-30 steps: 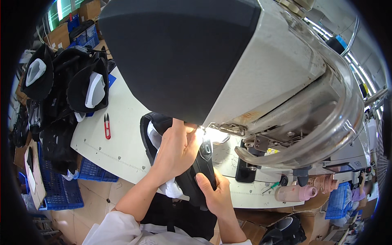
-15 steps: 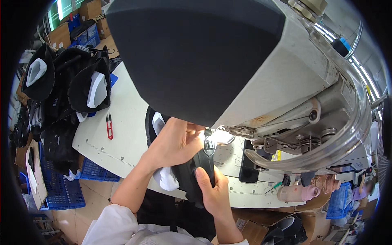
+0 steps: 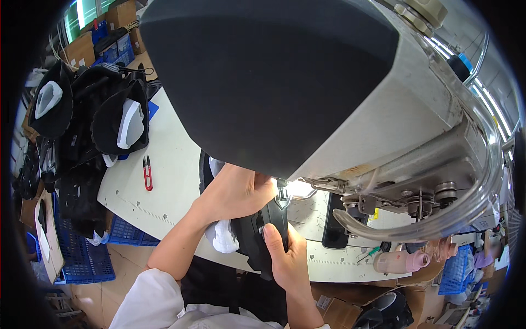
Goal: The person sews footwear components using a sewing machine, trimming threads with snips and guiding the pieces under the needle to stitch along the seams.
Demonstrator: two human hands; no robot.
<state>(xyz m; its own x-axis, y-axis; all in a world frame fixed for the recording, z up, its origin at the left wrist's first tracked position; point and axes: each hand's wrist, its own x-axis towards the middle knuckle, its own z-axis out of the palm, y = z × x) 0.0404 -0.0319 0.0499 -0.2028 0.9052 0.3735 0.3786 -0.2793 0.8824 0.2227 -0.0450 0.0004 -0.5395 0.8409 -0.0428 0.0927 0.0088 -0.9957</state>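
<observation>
A black fabric piece (image 3: 253, 241) with white padding (image 3: 223, 237) lies under the presser foot (image 3: 282, 196) of a sewing machine (image 3: 378, 118), lit by a bright lamp. My left hand (image 3: 233, 192) presses on the piece just left of the foot, its fingers curled together. The machine head partly hides those fingertips. Lower down, my right hand (image 3: 289, 255) grips the near end of the piece, thumb on top and fingers underneath at its right edge. The far part of the piece is covered by my left hand and the machine.
Red-handled thread snips (image 3: 148, 174) lie on the white table (image 3: 175, 148). Black pieces with white padding (image 3: 119, 123) are heaped at the left, above blue crates (image 3: 87, 257). Right of the foot lie a dark phone (image 3: 334, 222), a green-handled tool (image 3: 373, 251) and a pink bottle (image 3: 400, 261).
The view has shifted slightly, so the machine head looks a little lower and larger. Both hands keep their hold on the black piece, with hardly any visible movement.
</observation>
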